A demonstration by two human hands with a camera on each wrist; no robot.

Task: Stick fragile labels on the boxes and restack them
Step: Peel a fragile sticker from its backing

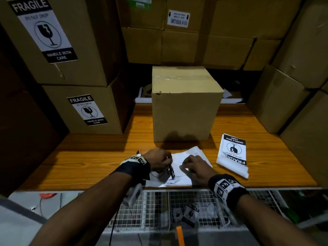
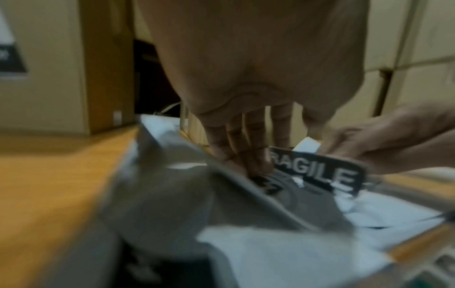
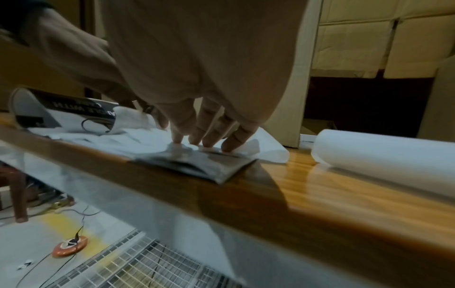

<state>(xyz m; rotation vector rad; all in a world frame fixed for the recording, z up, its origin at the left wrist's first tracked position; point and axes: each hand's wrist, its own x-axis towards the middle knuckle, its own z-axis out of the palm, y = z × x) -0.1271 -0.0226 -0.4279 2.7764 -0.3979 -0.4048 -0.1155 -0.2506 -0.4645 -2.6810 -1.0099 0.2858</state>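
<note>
A plain cardboard box (image 1: 184, 103) stands unlabelled in the middle of the wooden table (image 1: 88, 162). At the table's near edge lies a heap of white backing sheets (image 1: 191, 153). My left hand (image 1: 167, 161) pinches a black-and-white fragile label (image 2: 317, 175) that curls up off its backing, its printed side showing in the left wrist view. My right hand (image 3: 204, 142) presses straight fingertips down on the backing paper (image 3: 152, 142) just right of the left hand. A stack of fragile labels (image 1: 232, 155) lies to the right of both hands.
Two stacked boxes (image 1: 83, 107) at the left carry fragile labels. More boxes (image 1: 292, 86) wall in the right side and the back. Below the table edge a wire basket (image 1: 159, 210) holds discarded papers. An orange object (image 3: 70, 246) lies on the floor.
</note>
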